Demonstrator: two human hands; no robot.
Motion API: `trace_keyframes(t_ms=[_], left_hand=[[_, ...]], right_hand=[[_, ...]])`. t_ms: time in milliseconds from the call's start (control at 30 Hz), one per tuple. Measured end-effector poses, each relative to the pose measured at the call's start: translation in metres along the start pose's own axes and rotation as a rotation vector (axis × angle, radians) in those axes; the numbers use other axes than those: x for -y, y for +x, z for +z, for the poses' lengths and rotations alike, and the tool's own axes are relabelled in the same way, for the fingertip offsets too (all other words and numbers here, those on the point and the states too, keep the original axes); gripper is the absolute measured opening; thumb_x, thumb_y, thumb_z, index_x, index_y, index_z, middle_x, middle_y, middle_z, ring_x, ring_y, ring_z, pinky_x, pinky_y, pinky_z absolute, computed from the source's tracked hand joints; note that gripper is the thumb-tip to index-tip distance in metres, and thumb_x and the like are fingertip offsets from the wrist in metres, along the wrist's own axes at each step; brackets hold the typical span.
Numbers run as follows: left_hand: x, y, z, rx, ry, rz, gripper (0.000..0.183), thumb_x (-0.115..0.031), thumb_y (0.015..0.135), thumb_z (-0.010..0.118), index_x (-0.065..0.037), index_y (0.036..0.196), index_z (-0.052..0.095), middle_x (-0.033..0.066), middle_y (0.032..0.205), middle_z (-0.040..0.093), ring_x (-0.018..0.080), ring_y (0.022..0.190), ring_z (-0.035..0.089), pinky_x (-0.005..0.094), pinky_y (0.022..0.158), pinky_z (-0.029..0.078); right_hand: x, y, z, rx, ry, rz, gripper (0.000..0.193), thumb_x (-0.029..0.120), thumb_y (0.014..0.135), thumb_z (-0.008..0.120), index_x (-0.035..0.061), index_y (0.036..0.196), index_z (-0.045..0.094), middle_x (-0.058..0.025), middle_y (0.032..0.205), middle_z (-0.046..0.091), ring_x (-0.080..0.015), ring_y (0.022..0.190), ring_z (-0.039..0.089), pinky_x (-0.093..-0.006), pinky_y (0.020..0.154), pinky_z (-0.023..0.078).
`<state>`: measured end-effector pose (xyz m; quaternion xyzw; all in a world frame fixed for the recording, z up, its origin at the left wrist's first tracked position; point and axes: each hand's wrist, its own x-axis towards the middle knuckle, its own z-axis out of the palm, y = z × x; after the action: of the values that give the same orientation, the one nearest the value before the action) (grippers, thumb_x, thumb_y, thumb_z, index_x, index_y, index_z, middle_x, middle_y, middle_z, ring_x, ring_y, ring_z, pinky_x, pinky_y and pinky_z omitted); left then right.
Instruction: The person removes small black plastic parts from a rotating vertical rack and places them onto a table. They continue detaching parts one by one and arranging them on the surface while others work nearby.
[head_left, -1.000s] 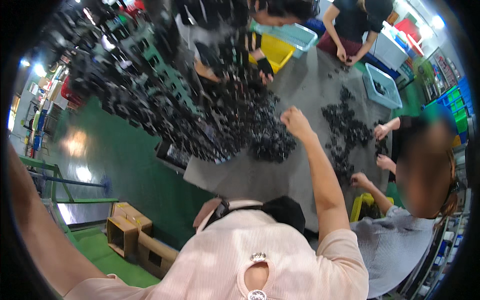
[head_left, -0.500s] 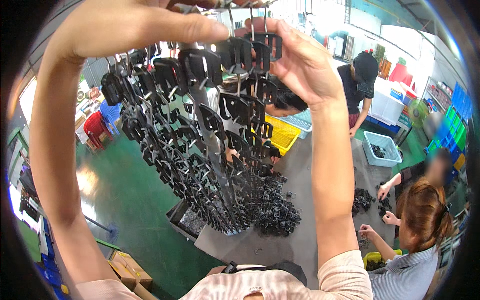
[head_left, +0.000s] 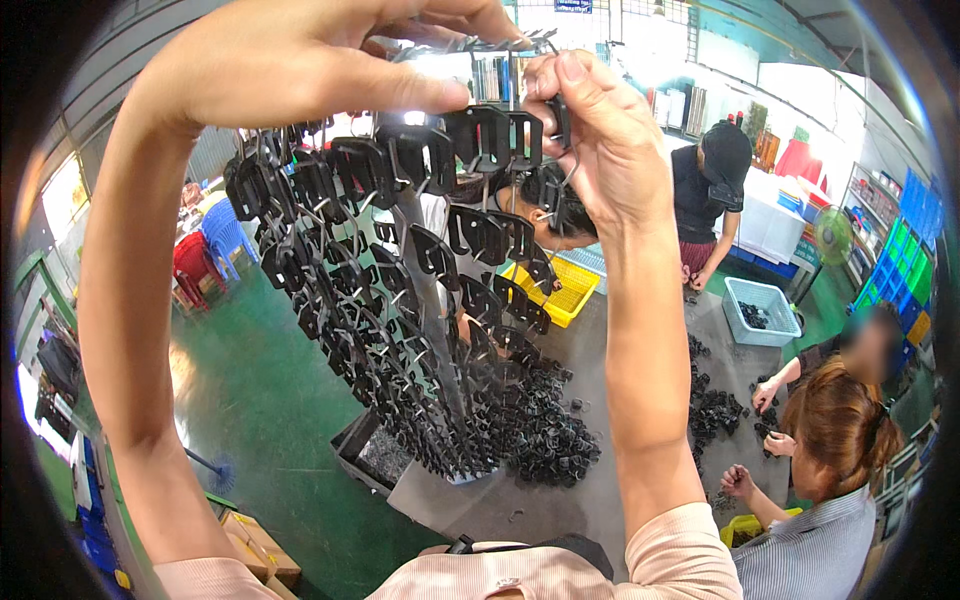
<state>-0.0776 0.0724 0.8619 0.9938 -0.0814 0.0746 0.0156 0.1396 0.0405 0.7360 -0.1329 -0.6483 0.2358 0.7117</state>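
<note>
In front of me stands a tall hanging rack (head_left: 428,285), a grey pole with rings of metal hooks. Black plastic buckles (head_left: 425,158) hang from the hooks in many tiers. My left hand (head_left: 330,65) reaches over the top tier, its thumb and fingers closed around the upper part of the rack; the exact grip is partly hidden. At the top right of the rack, my right hand (head_left: 600,125) pinches one black buckle (head_left: 561,122) beside a hook. A heap of loose black buckles (head_left: 555,430) lies on the table around the foot of the rack.
A grey table (head_left: 640,500) carries more buckle piles (head_left: 712,410) and a light blue basket (head_left: 762,312). Beyond the rack is a yellow basket (head_left: 565,290). Co-workers sit and stand around the table. A dark bin (head_left: 370,450) is at its left edge, cardboard boxes (head_left: 262,550) at lower left.
My right hand has closed from spread fingers into a pinch on a buckle and shifted slightly left. My left hand stays on the rack top; the view has shifted a little.
</note>
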Motion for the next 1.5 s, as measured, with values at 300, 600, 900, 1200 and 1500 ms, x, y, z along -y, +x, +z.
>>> trace_keyframes(t_ms=[300, 600, 900, 1200, 1500], left_hand=[[0.017, 0.016, 0.005, -0.057, -0.111, -0.073, 0.048, -0.019, 0.094, 0.065, 0.001, 0.133, 0.046, 0.0151, 0.119, 0.061, 0.0198, 0.106, 0.058, 0.0336, 0.092, 0.049], [0.005, 0.029, -0.005, 0.048, 0.127, -0.239, 0.051, -0.034, 0.097, 0.059, 0.005, 0.129, 0.052, 0.0206, 0.112, 0.063, 0.0233, 0.095, 0.063, 0.0355, 0.080, 0.054], [-0.006, 0.018, 0.004, -0.060, 0.243, -0.186, 0.065, -0.040, 0.092, 0.064, 0.005, 0.137, 0.047, 0.0270, 0.131, 0.054, 0.0367, 0.120, 0.055, 0.0485, 0.096, 0.051], [0.004, 0.013, 0.004, -0.044, -0.034, -0.058, 0.064, -0.027, 0.088, 0.071, 0.003, 0.138, 0.046, 0.0259, 0.136, 0.050, 0.0352, 0.126, 0.051, 0.0472, 0.102, 0.048], [0.030, 0.008, 0.003, -0.074, 0.015, 0.034, 0.052, -0.018, 0.090, 0.069, 0.003, 0.135, 0.052, 0.0217, 0.134, 0.055, 0.0309, 0.117, 0.059, 0.0399, 0.100, 0.051]], right_hand=[[0.015, -0.031, -0.010, -0.476, -0.546, 0.009, 0.020, 0.021, 0.096, 0.062, 0.0034, 0.103, 0.067, -0.0004, 0.089, 0.065, -0.0058, 0.077, 0.056, -0.0219, 0.064, 0.044], [-0.027, -0.191, -0.113, -0.464, -1.113, 0.093, 0.015, 0.010, 0.097, 0.054, 0.0012, 0.085, 0.058, -0.0025, 0.081, 0.053, -0.0110, 0.075, 0.050, -0.0260, 0.067, 0.042], [-0.113, -0.351, -0.116, -0.196, -1.581, 0.666, 0.015, 0.011, 0.088, 0.066, 0.0013, 0.100, 0.068, -0.0140, 0.087, 0.063, -0.0268, 0.084, 0.063, -0.0373, 0.077, 0.051], [-0.030, -0.060, -0.071, -0.172, -0.298, 0.240, 0.033, 0.023, 0.097, 0.058, -0.0006, 0.119, 0.064, -0.0122, 0.113, 0.067, -0.0229, 0.102, 0.065, -0.0372, 0.090, 0.052], [-0.044, 0.019, -0.036, 0.274, 0.427, 0.208, 0.031, 0.031, 0.095, 0.062, 0.0027, 0.109, 0.064, -0.0095, 0.106, 0.066, -0.0224, 0.097, 0.066, -0.0442, 0.085, 0.057]])
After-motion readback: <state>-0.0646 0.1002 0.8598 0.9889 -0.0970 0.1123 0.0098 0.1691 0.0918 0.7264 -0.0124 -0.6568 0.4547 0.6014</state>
